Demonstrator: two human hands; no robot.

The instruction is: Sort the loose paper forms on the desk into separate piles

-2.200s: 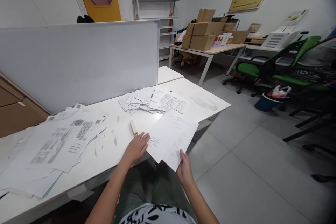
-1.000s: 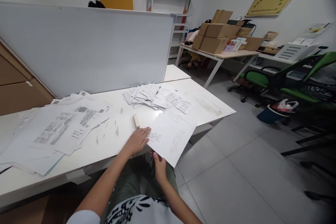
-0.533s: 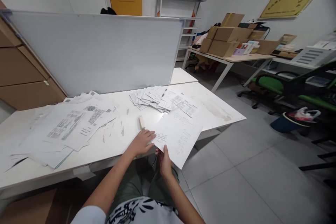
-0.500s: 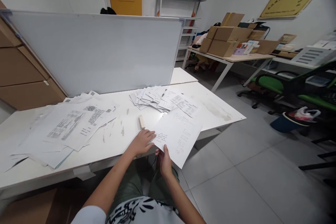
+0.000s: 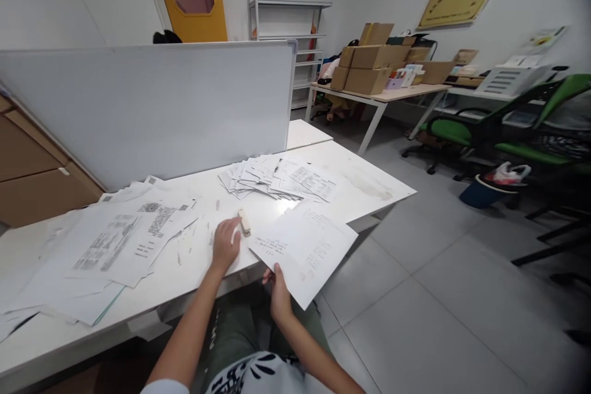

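Note:
My right hand (image 5: 279, 291) pinches the near corner of a white printed sheet (image 5: 307, 245) that lies partly on the white desk (image 5: 369, 178) and sticks out past its front edge. My left hand (image 5: 226, 244) rests on the desk just left of that sheet, fingers bent, its fingertips touching a small cream stapler (image 5: 244, 222). Whether the fingers grip the stapler is unclear. A fanned pile of small slips (image 5: 272, 177) lies beyond the stapler.
A spread of large printed sheets (image 5: 115, 240) covers the desk's left half. A grey partition panel (image 5: 148, 104) stands behind the desk. To the right are tiled floor, green chairs (image 5: 462, 129), a bin (image 5: 482, 188) and a far table with cardboard boxes (image 5: 364, 68).
My left hand has left the sheet's left edge and moved left and away from me to the stapler. My right hand still holds the sheet's near corner.

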